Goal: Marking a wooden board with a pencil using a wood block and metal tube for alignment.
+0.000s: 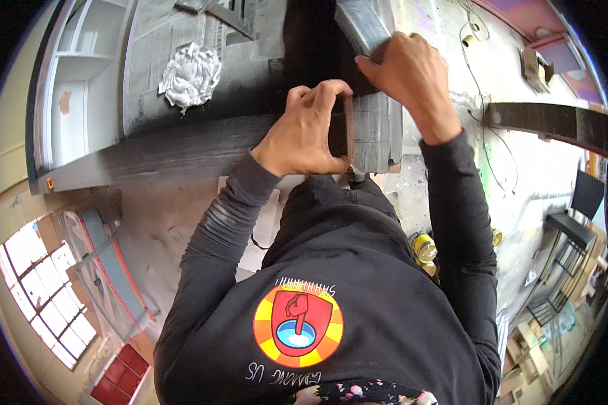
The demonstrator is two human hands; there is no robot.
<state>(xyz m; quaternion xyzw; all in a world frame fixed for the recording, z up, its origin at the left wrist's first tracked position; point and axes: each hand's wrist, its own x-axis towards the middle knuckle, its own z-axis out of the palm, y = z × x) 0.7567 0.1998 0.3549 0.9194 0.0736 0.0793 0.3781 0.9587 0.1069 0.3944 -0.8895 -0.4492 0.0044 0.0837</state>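
- Head view: left hand [304,131] pinching a small brown block [348,128] against the dark plank [182,152], seemingly mid-rubbing; next stroke likely needs steady pressure.
- Right hand [402,74] gripping the grey board [365,27] just above.
- Left of the hands: white ornament [190,74] on newspaper [155,40].
- Below the right forearm: yellow can [424,247].

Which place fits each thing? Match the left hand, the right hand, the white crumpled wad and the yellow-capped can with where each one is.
Things:
1. left hand
2. right hand
3. white crumpled wad
4. yellow-capped can

Places:
A. lying on newspaper
B. down on the floor by the person's right arm
C. gripping a thin brown block against the dark board
D. pressed on a grey bar

Pairs: 1-C, 2-D, 3-A, 4-B
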